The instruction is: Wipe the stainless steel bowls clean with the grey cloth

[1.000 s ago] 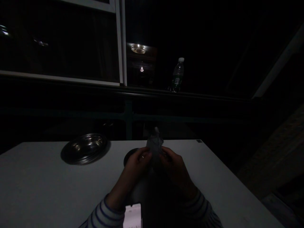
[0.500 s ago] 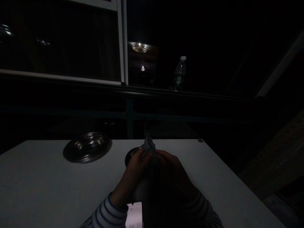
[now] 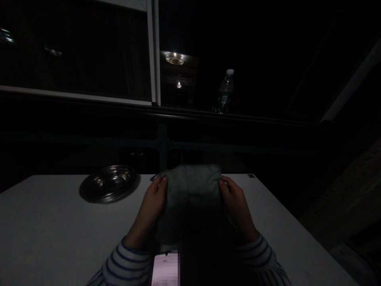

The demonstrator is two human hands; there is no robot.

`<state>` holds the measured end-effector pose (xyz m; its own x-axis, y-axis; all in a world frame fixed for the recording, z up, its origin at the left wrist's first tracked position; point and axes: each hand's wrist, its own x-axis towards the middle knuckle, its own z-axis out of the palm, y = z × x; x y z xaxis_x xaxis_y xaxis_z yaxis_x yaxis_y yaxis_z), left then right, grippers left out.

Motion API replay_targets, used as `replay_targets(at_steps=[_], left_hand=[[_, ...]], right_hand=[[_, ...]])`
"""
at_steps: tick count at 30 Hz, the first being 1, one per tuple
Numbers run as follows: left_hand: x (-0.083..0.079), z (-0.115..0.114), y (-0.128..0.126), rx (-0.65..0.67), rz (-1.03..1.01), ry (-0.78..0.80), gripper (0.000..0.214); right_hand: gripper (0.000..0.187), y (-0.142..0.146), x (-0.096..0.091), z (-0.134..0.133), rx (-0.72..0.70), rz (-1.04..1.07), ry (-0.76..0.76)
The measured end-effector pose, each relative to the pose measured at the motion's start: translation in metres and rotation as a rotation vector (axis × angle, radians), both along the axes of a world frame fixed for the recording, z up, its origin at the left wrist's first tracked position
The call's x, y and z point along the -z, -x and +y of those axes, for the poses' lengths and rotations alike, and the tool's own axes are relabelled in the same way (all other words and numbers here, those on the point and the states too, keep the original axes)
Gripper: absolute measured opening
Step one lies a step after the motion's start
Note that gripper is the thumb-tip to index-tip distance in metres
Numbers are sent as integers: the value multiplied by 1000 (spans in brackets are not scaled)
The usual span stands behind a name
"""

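The scene is very dark. A grey cloth (image 3: 192, 190) is stretched flat between my two hands above a white table (image 3: 53, 234). My left hand (image 3: 150, 204) pinches the cloth's upper left corner. My right hand (image 3: 235, 202) pinches its upper right corner. Both sleeves are striped. The cloth's lower part fades into shadow near my body.
A shiny metal bowl (image 3: 108, 183) sits on the table to the left of my hands. A plastic water bottle (image 3: 224, 92) stands on a dark ledge behind. A lit phone screen (image 3: 166, 269) shows at the bottom edge. The table's right edge runs diagonally.
The cloth was bunched up between my hands close together. My hands have moved apart and the cloth is now spread wide, covering the dark round object seen earlier.
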<state>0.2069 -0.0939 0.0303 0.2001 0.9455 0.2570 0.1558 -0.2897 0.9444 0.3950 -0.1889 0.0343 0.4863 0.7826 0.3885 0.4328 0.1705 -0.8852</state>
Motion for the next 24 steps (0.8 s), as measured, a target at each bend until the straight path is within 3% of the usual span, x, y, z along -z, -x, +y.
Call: replay_targets(at_steps=[6, 14, 17, 20, 24], left_hand=[[2, 10, 11, -104, 130, -133, 41], [0, 14, 16, -183, 182, 22, 61], [-5, 11, 19, -114, 114, 105, 70], [-10, 8, 22, 15, 37, 138, 60], [-11, 8, 25, 107, 10, 172, 47]], right_hand=[[31, -15, 6, 1, 120, -179, 1], [33, -22, 12, 1, 264, -242, 50], [38, -22, 10, 0, 318, -210, 77], [43, -20, 7, 0, 323, -140, 16], [50, -16, 2, -1, 201, 89, -45]])
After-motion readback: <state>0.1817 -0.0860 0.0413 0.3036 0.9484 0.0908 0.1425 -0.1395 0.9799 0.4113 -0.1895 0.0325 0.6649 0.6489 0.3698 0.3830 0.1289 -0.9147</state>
